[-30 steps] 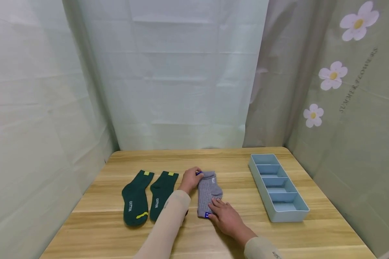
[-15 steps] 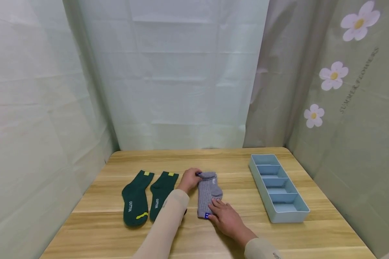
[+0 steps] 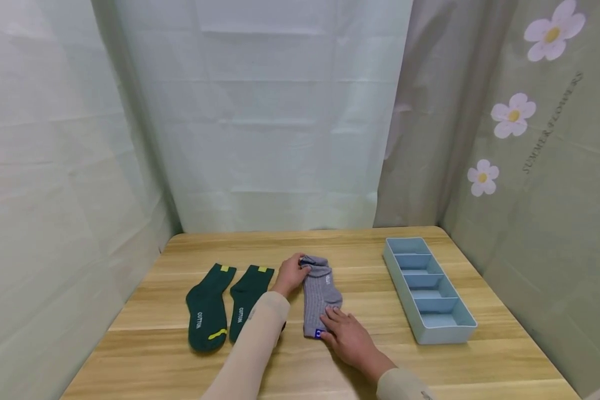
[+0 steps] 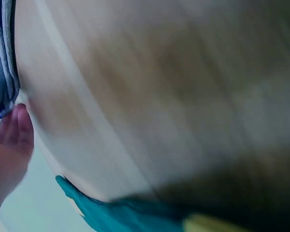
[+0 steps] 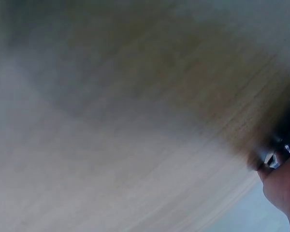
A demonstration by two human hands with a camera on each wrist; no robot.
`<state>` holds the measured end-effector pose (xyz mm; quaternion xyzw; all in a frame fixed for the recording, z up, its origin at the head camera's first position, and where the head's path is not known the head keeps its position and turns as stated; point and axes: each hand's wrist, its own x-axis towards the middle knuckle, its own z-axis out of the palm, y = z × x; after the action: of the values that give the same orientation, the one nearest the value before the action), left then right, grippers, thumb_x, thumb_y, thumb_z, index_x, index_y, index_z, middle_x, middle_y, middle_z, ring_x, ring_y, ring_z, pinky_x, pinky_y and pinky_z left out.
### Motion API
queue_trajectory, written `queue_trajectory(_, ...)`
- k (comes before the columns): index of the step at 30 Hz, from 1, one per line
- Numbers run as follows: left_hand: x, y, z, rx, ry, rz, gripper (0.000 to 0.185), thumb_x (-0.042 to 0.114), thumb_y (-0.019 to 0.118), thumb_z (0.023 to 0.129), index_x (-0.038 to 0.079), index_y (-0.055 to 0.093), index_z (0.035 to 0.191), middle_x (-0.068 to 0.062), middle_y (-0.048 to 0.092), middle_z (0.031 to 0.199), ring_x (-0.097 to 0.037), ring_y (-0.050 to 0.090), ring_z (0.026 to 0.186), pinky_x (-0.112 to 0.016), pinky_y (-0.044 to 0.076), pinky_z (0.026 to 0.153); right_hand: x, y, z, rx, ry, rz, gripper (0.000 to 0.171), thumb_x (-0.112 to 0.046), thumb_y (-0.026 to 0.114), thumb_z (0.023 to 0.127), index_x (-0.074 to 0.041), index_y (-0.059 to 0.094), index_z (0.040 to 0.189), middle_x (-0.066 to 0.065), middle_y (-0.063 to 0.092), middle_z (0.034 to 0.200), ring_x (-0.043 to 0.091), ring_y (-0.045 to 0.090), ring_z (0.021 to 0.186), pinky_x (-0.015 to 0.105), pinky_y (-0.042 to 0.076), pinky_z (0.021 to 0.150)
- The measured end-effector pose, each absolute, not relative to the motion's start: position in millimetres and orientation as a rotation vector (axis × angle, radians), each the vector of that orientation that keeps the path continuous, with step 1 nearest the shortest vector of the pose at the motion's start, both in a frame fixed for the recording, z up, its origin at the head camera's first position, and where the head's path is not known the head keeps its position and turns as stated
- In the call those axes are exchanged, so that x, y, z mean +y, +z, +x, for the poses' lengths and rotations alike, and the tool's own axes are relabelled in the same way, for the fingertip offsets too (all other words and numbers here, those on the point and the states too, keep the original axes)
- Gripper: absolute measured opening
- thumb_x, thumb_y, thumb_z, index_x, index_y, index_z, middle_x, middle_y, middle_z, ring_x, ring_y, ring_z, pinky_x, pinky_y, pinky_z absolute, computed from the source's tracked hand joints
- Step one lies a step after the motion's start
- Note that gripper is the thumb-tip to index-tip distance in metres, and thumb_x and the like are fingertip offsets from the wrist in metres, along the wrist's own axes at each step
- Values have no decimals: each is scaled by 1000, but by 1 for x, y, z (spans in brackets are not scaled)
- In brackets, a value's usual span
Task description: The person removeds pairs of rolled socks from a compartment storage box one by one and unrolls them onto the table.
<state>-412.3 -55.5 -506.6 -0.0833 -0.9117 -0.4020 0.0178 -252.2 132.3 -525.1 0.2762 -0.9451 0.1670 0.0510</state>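
A grey ribbed sock (image 3: 320, 294) lies lengthwise on the wooden table, its far end folded over in layers; I cannot tell if there are two socks. At that far end my left hand (image 3: 291, 275) pinches the fabric's left edge between thumb and fingers. The left wrist view shows the grey sock (image 4: 2, 58) with a blue spot beside the fingertips of the left hand (image 4: 12, 150). My right hand (image 3: 350, 338) rests on the near end with fingers extended, next to a blue label (image 3: 318, 334). The right wrist view is blurred, with part of the right hand (image 5: 282, 188) at its edge.
Two dark green socks with yellow marks lie to the left: an outer sock (image 3: 207, 311) and an inner sock (image 3: 247, 300), partly behind my left sleeve (image 3: 255, 344). A light blue box (image 3: 415, 316) with several compartments stands at the right. Curtains surround the table (image 3: 150, 361).
My left hand has moved slightly away from me and left, and the grey sock's far end has shifted outward with it, showing more folded fabric. The right hand stays in place.
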Motion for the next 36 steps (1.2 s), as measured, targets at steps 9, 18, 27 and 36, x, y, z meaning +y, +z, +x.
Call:
queue_trajectory(9, -55, -503, -410, -2855, -1219, -328, 55, -3, 64, 92, 1, 47, 144, -20, 50, 143, -35, 46, 133, -48, 36, 110, 132, -524, -250, -2873, 526, 839, 45, -30, 58, 100, -2, 61, 134, 19, 53, 142, 39, 47, 132, 60, 38, 103)
queue_trajectory(18, -54, -503, -411, -2697, -1171, -232, 27, 16, 58, 101, 0, 67, 121, -17, 67, 118, -32, 63, 108, -47, 49, 94, 131, -524, -249, -2880, 524, 831, 44, -29, 59, 100, -2, 61, 134, 19, 53, 142, 39, 47, 132, 61, 38, 103)
queue_trajectory(27, -53, -500, -413, -2728, -1202, -157, 29, 13, 52, 100, 0, 69, 119, -15, 68, 117, -32, 63, 108, -47, 50, 93, 131, -526, -251, -2872, 495, 834, 44, -31, 57, 100, -3, 61, 135, 18, 53, 142, 38, 48, 132, 60, 39, 103)
queue_trajectory(36, -55, -501, -414, -2835, -1336, -171, 48, 8, 66, 94, 4, 54, 140, -17, 55, 139, -33, 52, 126, -49, 40, 107, 132, -524, -252, -2863, 487, 834, 44, -31, 57, 100, -3, 61, 134, 18, 54, 142, 37, 48, 132, 59, 39, 103)
